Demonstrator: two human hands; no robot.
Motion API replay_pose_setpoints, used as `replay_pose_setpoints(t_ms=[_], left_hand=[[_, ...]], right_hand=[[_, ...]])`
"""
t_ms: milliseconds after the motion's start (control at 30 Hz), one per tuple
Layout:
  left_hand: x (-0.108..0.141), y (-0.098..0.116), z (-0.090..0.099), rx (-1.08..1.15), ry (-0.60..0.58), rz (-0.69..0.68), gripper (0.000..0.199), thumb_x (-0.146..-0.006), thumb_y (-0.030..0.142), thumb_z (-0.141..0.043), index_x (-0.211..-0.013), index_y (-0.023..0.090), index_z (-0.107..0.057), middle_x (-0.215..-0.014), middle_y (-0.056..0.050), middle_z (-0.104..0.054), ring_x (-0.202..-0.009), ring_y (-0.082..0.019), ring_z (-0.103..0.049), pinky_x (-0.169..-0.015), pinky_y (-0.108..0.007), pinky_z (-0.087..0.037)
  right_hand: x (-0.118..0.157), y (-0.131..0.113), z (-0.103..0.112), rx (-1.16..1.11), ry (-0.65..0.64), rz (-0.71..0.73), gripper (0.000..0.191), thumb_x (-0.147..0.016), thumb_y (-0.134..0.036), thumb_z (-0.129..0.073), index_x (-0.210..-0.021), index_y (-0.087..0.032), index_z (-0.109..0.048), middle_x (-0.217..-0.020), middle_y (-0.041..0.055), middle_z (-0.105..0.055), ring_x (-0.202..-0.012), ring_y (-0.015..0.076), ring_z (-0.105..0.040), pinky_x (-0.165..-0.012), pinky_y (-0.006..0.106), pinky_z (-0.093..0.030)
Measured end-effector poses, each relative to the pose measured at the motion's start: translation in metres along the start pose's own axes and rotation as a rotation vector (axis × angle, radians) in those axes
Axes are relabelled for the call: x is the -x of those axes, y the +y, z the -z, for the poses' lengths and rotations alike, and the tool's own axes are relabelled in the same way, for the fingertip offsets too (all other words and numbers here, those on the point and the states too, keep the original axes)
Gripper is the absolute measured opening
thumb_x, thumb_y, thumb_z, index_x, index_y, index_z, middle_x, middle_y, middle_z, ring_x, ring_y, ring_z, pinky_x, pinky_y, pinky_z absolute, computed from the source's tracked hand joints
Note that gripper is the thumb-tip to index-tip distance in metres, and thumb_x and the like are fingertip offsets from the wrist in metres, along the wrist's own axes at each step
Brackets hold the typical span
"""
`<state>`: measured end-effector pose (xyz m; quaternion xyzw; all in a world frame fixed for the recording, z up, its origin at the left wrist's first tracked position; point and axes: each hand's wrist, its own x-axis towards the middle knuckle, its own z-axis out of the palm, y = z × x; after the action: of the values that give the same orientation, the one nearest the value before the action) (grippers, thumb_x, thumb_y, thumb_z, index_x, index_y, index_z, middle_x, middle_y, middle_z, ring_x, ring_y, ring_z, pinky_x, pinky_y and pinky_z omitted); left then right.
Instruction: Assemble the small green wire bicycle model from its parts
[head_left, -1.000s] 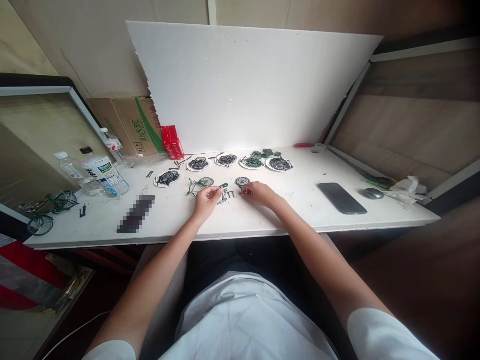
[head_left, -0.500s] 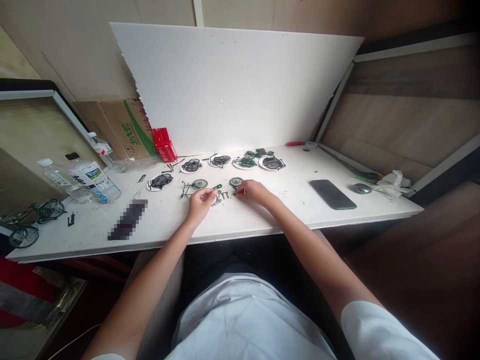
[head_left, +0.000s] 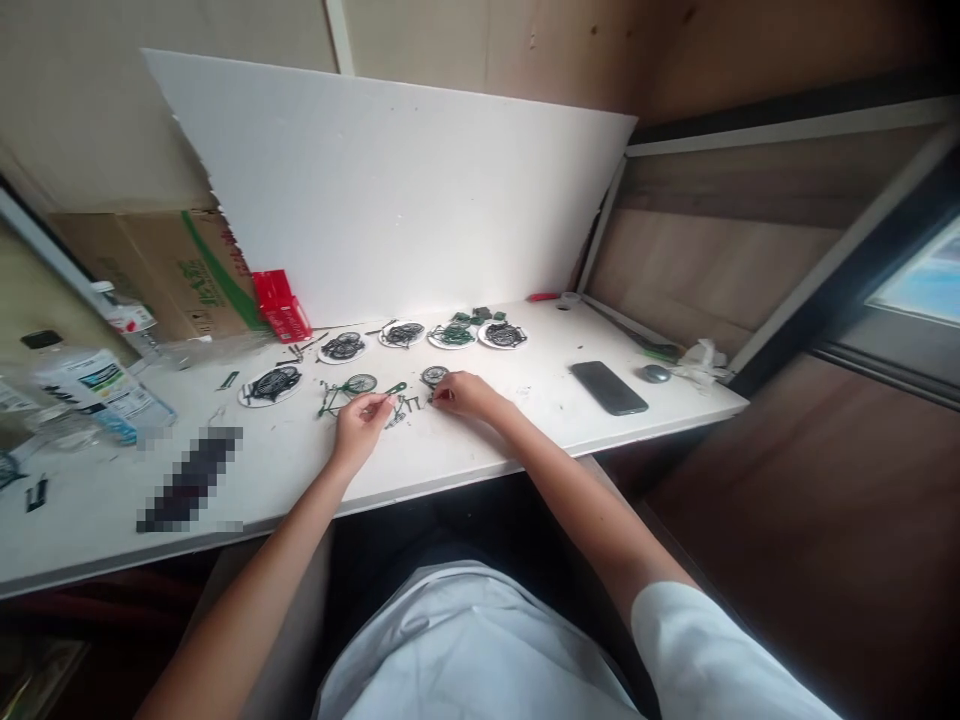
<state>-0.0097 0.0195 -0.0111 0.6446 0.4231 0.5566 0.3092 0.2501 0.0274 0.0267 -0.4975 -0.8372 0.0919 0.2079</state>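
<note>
My left hand (head_left: 363, 425) pinches a small dark green part (head_left: 398, 388) that sticks out past the fingertips to the right. Just behind and left of that hand, a green miniature bicycle frame (head_left: 330, 398) with a spoked wheel (head_left: 361, 383) lies on the white table (head_left: 442, 462). My right hand (head_left: 459, 394) is closed at the fingertips, low over the table; whatever it grips is too small to make out. Another small wheel (head_left: 433, 376) shows right behind the right fingers. Small green pieces (head_left: 411, 404) lie between the two hands.
White plates of black and green parts (head_left: 271, 386) line the back. Bottles (head_left: 105, 390) stand left, near a pixelated dark object (head_left: 191, 480). A red box (head_left: 282, 306) sits before a white board (head_left: 405, 190). A phone (head_left: 609, 388) and mouse (head_left: 655, 374) lie right.
The camera view has turned to the right, so the table and hands appear further left. Both hands keep nearly the same pose, the left one still pinching the green part.
</note>
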Motion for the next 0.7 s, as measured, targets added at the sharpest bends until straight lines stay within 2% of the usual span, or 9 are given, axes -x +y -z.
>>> replay_pose_setpoints(t_ms=[67,200,367,567,700], left_hand=[[-0.0005,-0.0017,0.0006,-0.021,0.018,0.002,0.039,-0.083,0.055,-0.084,-0.092,0.016,-0.082,-0.094,-0.01,-0.08,-0.084,-0.022,-0.071,-0.077,-0.031,-0.055],[-0.0019,-0.0065,0.0026,-0.02,0.001,0.034,0.045,-0.081,0.057,-0.085,-0.099,0.016,-0.082,-0.1,-0.01,-0.081,-0.089,-0.024,-0.073,-0.077,-0.032,-0.057],[-0.0016,-0.0079,0.0064,-0.052,-0.016,0.084,0.048,-0.08,0.058,-0.086,-0.104,0.017,-0.082,-0.107,-0.011,-0.081,-0.098,-0.027,-0.075,-0.083,-0.034,-0.06],[-0.0006,-0.0025,0.0077,-0.097,-0.004,0.129,0.046,-0.077,0.06,-0.086,-0.103,0.022,-0.082,-0.108,-0.008,-0.082,-0.103,-0.031,-0.076,-0.088,-0.04,-0.063],[-0.001,-0.0006,0.0063,-0.097,-0.002,0.132,0.046,-0.076,0.06,-0.086,-0.102,0.022,-0.082,-0.106,-0.008,-0.082,-0.1,-0.031,-0.076,-0.087,-0.04,-0.063]], right_hand=[[0.0001,-0.0021,0.0013,-0.001,-0.016,0.0,0.013,-0.096,-0.02,-0.075,-0.103,-0.02,-0.086,-0.107,0.0078,-0.083,-0.089,0.0199,-0.072,-0.074,0.026,-0.046],[-0.0013,-0.0032,0.0013,-0.014,-0.031,-0.031,0.014,-0.096,-0.02,-0.074,-0.105,-0.02,-0.085,-0.108,0.0064,-0.083,-0.092,0.0192,-0.073,-0.075,0.024,-0.046],[-0.0041,-0.0028,-0.0009,0.012,-0.052,-0.056,0.012,-0.096,-0.022,-0.073,-0.101,-0.019,-0.083,-0.107,0.0048,-0.083,-0.086,0.0175,-0.07,-0.067,0.025,-0.041],[-0.0038,-0.0006,-0.0036,0.025,-0.035,-0.01,0.009,-0.097,-0.022,-0.073,-0.099,-0.019,-0.081,-0.104,0.0034,-0.082,-0.089,0.0176,-0.068,-0.069,0.024,-0.04],[-0.0038,0.0003,-0.0043,0.014,-0.017,0.012,0.009,-0.097,-0.02,-0.073,-0.099,-0.02,-0.082,-0.106,0.0038,-0.082,-0.089,0.0175,-0.069,-0.07,0.024,-0.041]])
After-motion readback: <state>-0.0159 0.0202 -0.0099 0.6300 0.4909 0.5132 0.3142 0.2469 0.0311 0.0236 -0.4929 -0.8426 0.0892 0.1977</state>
